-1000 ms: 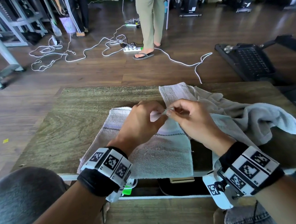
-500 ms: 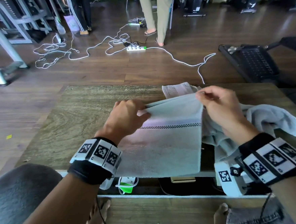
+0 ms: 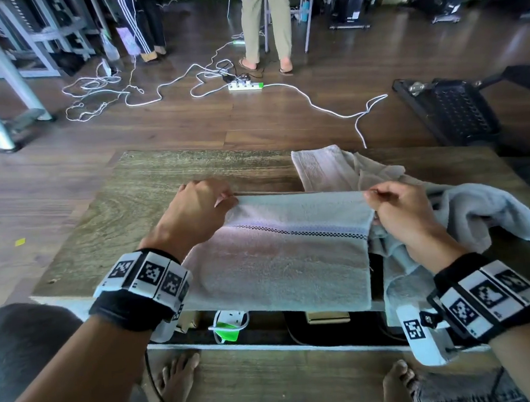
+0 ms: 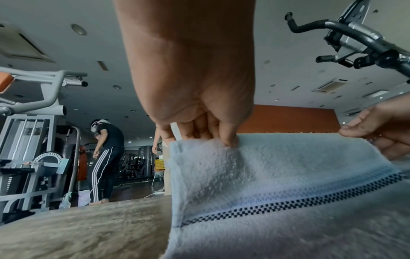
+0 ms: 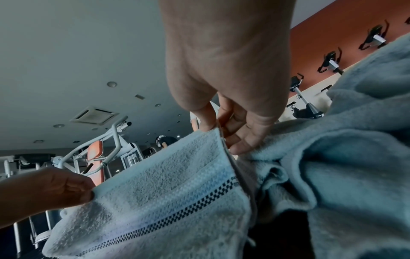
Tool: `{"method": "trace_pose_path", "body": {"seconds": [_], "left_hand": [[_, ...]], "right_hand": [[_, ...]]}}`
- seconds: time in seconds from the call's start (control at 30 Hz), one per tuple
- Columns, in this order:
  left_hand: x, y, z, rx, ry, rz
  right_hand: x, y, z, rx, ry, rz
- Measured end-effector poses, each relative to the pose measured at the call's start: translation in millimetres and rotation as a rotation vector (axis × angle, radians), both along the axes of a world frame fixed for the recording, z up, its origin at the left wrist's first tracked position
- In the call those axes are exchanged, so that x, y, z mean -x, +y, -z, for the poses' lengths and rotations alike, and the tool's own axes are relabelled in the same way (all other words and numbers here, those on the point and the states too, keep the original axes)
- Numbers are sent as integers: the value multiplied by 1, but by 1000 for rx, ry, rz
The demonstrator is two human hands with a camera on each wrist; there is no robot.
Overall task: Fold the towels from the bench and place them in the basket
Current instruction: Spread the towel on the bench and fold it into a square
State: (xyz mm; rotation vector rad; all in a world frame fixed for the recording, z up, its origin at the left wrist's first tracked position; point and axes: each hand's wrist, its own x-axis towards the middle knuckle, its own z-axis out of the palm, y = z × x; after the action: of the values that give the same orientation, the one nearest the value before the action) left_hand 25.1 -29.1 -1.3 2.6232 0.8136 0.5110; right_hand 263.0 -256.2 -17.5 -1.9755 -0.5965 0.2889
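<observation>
The left hand (image 3: 195, 212) pinches the far left corner of a pale blue towel (image 3: 287, 262), thumb and fingers (image 4: 228, 138) clamped together on the hem, and the right hand (image 3: 399, 213) pinches the far right corner the same way, its fingertips (image 5: 205, 121) closed on the edge while the lower fingers curl loosely behind the cloth. The towel stretches taut between the 2 hands, its far edge raised off the bench (image 3: 117, 217) and its near part lying flat on the top and overhanging the near edge; a dark checkered stripe runs across it just below the held edge. Beside it, toward the right edge of the bench, a rumpled pile of towels (image 3: 465, 215) lies touching the right hand. The bench top is worn wood grain. Beyond its far edge, white cables (image 3: 319, 102) and a power strip (image 3: 245, 86) lie on dark wooden flooring, 2 people stand there, and gym machines line the room.
</observation>
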Motion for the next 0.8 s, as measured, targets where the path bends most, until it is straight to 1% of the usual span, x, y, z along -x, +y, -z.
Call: {"method": "trace_pose_path", "body": {"seconds": [0.1,0.3,0.43,0.57,0.8], "left_hand": [[2,3,3,-3,-14,1],[11,8,1,-20,-51,-68],[14,9,-1,34,-106,1],[19,9,-5,33,-154,40],[32,11,-9,-8,-237,-41]], "right_hand": [[-2,-2,-1,-13,19,-2],[-7,-4,-1,-1,41,10],[-7,-3,-1,1,40,9],[-7,-2,-2,6,61,13],[-6,0,-3,24,58,20]]}}
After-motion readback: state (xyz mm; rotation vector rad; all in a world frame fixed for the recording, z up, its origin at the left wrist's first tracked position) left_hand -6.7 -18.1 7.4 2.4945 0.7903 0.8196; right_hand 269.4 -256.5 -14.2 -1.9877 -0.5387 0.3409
